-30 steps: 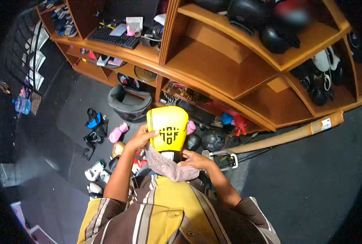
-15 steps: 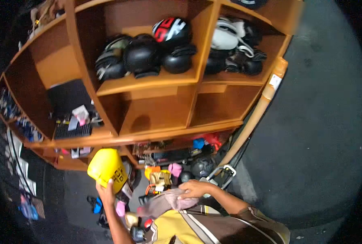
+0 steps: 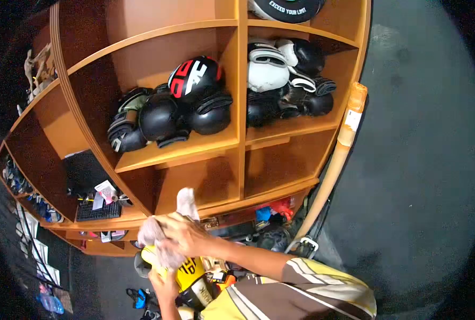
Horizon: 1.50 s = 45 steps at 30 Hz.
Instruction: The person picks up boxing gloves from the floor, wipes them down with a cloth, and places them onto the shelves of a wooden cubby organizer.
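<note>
A yellow boxing glove [image 3: 190,274] with black lettering is in front of me, low in the view, held by my left hand [image 3: 164,288] with the fingers closed around it. Over its upper part lies a pale pinkish-grey cloth [image 3: 153,233], bunched up. My right hand [image 3: 186,234] grips this cloth and presses it against the glove. One end of the cloth sticks up past my fingers. The cloth and my right hand hide the top of the glove.
A wooden shelf unit [image 3: 241,106] stands ahead, holding black boxing gloves [image 3: 160,117] and white gloves [image 3: 268,74]. A long tan pole [image 3: 328,178] leans at its right side. A keyboard [image 3: 98,212] lies in a left compartment. Blue-and-black gear [image 3: 137,298] lies on the floor.
My right hand has carried the cloth up and left onto the boxing glove. The glove has moved down and right and turned. The shelves appear lower in the view.
</note>
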Motion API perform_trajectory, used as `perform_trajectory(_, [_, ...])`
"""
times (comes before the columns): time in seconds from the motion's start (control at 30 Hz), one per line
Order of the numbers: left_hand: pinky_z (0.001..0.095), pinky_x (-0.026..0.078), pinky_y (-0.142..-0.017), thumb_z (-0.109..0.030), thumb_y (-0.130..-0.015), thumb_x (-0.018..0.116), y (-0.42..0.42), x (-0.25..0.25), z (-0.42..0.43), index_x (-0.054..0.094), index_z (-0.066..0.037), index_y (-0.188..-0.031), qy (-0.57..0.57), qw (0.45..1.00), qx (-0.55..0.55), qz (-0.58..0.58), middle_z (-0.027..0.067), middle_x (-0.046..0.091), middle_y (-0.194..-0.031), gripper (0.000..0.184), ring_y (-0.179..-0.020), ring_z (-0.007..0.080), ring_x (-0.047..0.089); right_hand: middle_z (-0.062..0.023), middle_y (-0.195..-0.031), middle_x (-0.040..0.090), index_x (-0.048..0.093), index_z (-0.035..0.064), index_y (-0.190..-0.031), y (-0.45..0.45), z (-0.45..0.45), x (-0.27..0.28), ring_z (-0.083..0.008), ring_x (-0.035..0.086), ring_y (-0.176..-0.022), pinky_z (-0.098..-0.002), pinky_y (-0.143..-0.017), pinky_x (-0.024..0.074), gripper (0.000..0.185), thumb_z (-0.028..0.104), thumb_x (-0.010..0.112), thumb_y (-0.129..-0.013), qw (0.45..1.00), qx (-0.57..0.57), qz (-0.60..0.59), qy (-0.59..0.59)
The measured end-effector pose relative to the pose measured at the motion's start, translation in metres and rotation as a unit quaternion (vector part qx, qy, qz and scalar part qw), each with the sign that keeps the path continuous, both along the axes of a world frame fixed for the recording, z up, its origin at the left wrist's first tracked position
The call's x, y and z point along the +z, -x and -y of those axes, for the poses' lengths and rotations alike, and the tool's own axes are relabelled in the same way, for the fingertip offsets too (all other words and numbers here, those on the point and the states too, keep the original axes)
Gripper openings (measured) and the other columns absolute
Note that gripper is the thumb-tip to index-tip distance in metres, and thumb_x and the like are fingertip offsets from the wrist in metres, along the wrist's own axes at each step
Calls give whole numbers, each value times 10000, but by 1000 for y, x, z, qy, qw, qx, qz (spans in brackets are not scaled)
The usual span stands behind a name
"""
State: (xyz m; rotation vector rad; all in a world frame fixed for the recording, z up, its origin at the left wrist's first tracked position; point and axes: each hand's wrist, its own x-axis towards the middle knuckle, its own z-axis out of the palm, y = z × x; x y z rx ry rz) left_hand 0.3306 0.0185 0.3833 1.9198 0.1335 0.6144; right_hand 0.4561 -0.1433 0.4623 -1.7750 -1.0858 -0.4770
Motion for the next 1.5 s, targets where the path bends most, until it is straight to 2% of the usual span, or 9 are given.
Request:
perform_trajectory(0.1, [382, 481, -767, -228, -903, 607, -5, 30, 11, 625, 49, -984, 46, 995, -89, -20, 140, 682, -898, 289, -824, 242, 628, -188, -1186, 599, 674, 10, -989, -30, -1, -11, -367, 564, -989, -442, -895, 457, 276, 262, 621, -890, 990, -6, -105, 92])
perform_trajectory(0.3, [345, 505, -848, -232, -947, 550, -38, 5, -8, 555, 49, -1218, 313, 950, 5, 1, 128, 657, -1069, 390, -970, 223, 622, -208, -1133, 586, 664, 44, -1044, 36, -16, -33, -395, 489, -1164, -534, -989, 414, 266, 211, 654, -838, 974, -97, 178, 102])
perform_trajectory(0.37, [361, 531, -819, -147, -925, 541, -46, 35, -18, 612, 43, -1170, -36, 998, -9, -45, 123, 658, -1134, 318, -970, 221, 650, -194, -1162, 550, 654, 99, -1092, 69, -18, -21, -360, 477, -1153, -516, -1036, 384, 349, 263, 680, -784, 985, -129, 94, 67])
perform_trajectory(0.43, [351, 531, -821, -133, -913, 555, -48, 36, -11, 620, 33, -1163, 174, 984, -34, 4, 96, 661, -1127, 308, -939, 211, 648, -171, -1154, 553, 652, 106, -1083, 63, -11, -22, -329, 520, -1083, -454, -949, 476, 356, 289, 679, -778, 982, -94, 139, 86])
perform_trajectory(0.5, [343, 521, -836, -144, -922, 560, -45, 48, -11, 614, 28, -1166, -149, 989, -13, 15, 96, 654, -1097, 303, -942, 190, 631, -152, -1131, 557, 648, 105, -1083, 41, -7, -17, -296, 562, -1027, -371, -776, 550, 363, 283, 683, -768, 977, -102, 172, 80])
perform_trajectory(0.53, [335, 504, -858, -182, -941, 556, -38, 30, -13, 612, 13, -1148, 231, 971, -32, -55, 102, 639, -1062, 289, -969, 168, 601, -145, -1107, 565, 647, 94, -1058, 24, -5, -4, -286, 591, -957, -322, -642, 555, 348, 268, 690, -759, 973, -104, 204, 22])
perform_trajectory(0.67, [321, 472, -914, -241, -975, 571, -26, 7, 4, 475, 46, -1265, 277, 958, -14, -73, 126, 599, -1154, 420, -1020, 173, 578, -150, -972, 568, 621, 31, -1019, -18, -9, 26, -332, 584, -871, -415, -682, 527, 276, 203, 652, -805, 985, -163, 22, 49])
perform_trajectory(1.27, [354, 477, -778, -441, -1034, 290, -20, 4, -5, 617, 53, -1078, 63, 984, -33, -164, 137, 670, -993, 594, -880, 202, 611, -146, -905, 636, 661, 68, -908, -18, -34, 23, -340, 563, -823, -431, -738, 483, 230, 239, 658, -755, 996, -55, 9, 71])
perform_trajectory(1.5, [325, 506, -802, -527, -1009, 365, -17, -6, 4, 623, 45, -1141, 121, 976, -170, -61, 95, 685, -1023, 641, -920, 163, 638, -112, -1224, 660, 604, 35, -1273, -131, -29, -55, -214, 628, -1084, -341, -932, 498, 439, 338, 530, -965, 789, 396, -347, 317])
